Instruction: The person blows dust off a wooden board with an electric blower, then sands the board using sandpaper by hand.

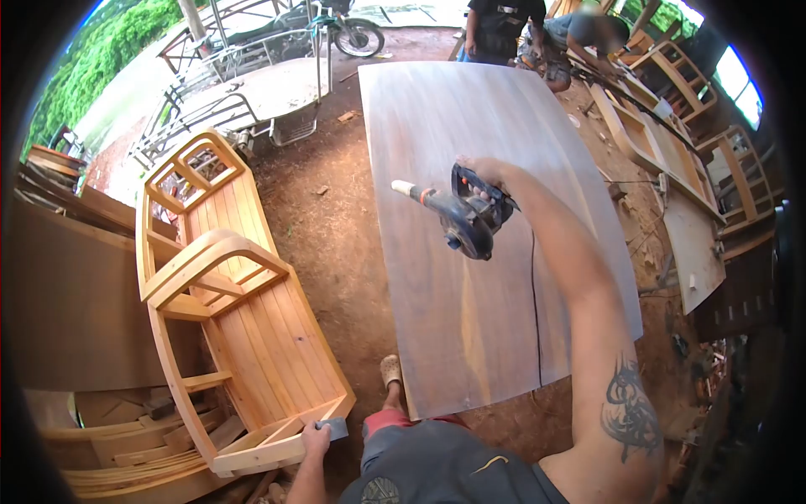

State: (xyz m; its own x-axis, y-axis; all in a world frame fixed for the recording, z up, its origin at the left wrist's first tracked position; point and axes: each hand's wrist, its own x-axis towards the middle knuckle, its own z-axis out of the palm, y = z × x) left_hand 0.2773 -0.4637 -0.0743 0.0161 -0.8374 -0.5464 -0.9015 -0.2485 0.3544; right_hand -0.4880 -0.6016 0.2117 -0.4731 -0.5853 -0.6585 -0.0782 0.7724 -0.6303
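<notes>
In my right hand (487, 175) is a black electric blower (470, 217), gripped by its top handle. Its pale-tipped nozzle points to the left, and a dark cord (536, 311) trails from it. The blower is above a large wooden panel (437, 336) with a whitish, dusty-looking surface. Low on the left, my left hand (316, 440) is closed on a flat grey piece (337, 429), whose kind I cannot make out. That hand is at the near corner of a varnished wooden bench frame (277, 353); whether it touches the frame I cannot tell.
A motorcycle (336, 29) and a metal-framed cart (277, 88) stand at the back left. Two people (504, 29) are beyond the panel's far end. Wooden frames (630, 134) line the right side. Boards (84, 294) and curved wood pieces (126, 479) lie at left.
</notes>
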